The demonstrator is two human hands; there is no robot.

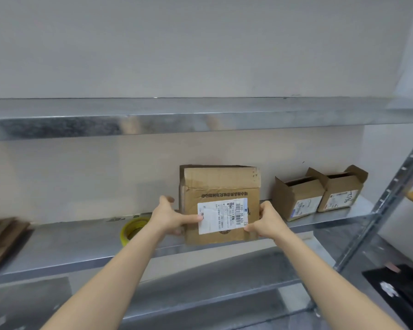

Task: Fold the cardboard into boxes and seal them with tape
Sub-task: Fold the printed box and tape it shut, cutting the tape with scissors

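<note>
Both hands are on it now: the cardboard box (221, 186) stands upright in the middle of the frame, at the front edge of the metal shelf (65, 248). The left hand (169, 217) grips its left side, thumb pressed across the white label (222, 215). The right hand (267, 222) clamps the right edge, thumb on the front face. I can't tell whether the box rests on the shelf. A yellow tape roll (132, 228) sits just left of the hands, with flat cardboard (0, 239) at far left. Two small boxes (296, 198) stand open-topped on the right.
</note>
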